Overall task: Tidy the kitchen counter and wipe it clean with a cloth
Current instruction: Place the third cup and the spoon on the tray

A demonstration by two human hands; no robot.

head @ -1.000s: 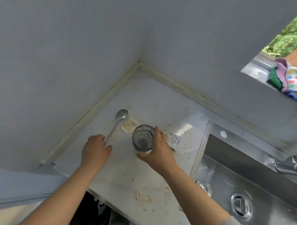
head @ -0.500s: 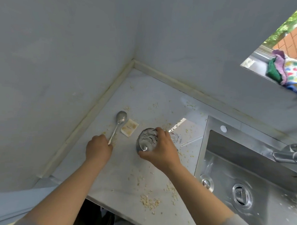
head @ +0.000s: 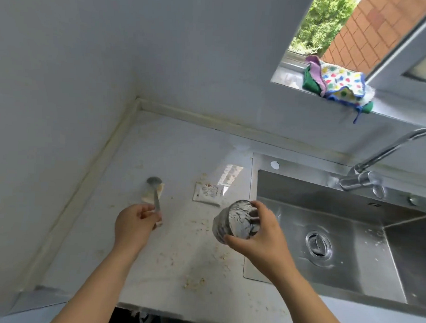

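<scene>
The counter (head: 176,145) is lying pale and dirty in a wall corner, with crumbs (head: 194,283) scattered mostly across its near half and toward the sink (head: 253,192) on its right. A glass (head: 236,223) is sitting in the right hand (head: 261,240) just beside the sink's left rim. It is tilting with its mouth toward the camera, and its inside is showing grey-white smears. A spoon (head: 156,196) is pointing away from the person, its bowl lying over a small tan scrap (head: 147,196). A white printed sachet (head: 207,194) is lying flat between the spoon and the sink. The cloths (head: 337,85), a spotted one bunched with purple and green ones, are resting on the window sill (head: 285,77), well apart from the counter.

The glass's base is hiding behind the fingers, so whether it is touching the counter cannot be told. The spoon's near end is disappearing into the left hand (head: 133,227), and whether the spoon is resting on the scrap or hanging just over it is hard to judge. The sachet's print is too blurred to read.

The right hand is curling around the glass from the right, thumb on its near side and fingers over its far rim. The left hand is closing into a loose fist, pinching the spoon's handle between thumb and fingers. A tap (head: 383,155) is arching over the sink's far side.
</scene>
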